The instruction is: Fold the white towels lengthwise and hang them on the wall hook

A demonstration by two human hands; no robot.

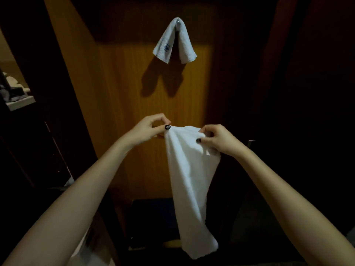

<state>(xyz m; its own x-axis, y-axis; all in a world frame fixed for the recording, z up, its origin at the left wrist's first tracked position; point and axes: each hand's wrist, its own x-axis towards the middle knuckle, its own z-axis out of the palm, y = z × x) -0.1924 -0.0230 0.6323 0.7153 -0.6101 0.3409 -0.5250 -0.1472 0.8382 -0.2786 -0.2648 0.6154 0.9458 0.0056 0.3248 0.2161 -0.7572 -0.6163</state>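
Starting at the far left, a pale shelf (21, 101) carries a few things too blurred to make out, with dark cabinet fronts below it. Next comes the left hand (147, 129), raised in front of the wood panel (119, 83). Its thumb and forefinger pinch the top left corner of the held towel (190, 169), and its other fingers curl loosely above.

Up the middle of the panel, a metal hook (178, 24) holds the hung towel (174, 43), which is draped over it with its two ends spread apart below. The left end bears a blue flower-like emblem (166, 47); any lettering with it is too small to tell. The towel's shadow falls on the panel just beneath it. Bare lit wood lies between that shadow and the hands, well apart from both.

The held towel's top edge runs short and slack between the two hands. From there the cloth drops in long loose folds, white and unmarked on the side that shows. Its lower end hangs free near the bottom of the view, in front of a dark box-like shape on the floor.

The right hand (217, 141) grips the top right corner, thumb on the front and fingers curled into bunched cloth. Right of it, the wall is dim reddish-brown and fades to black at the edge.
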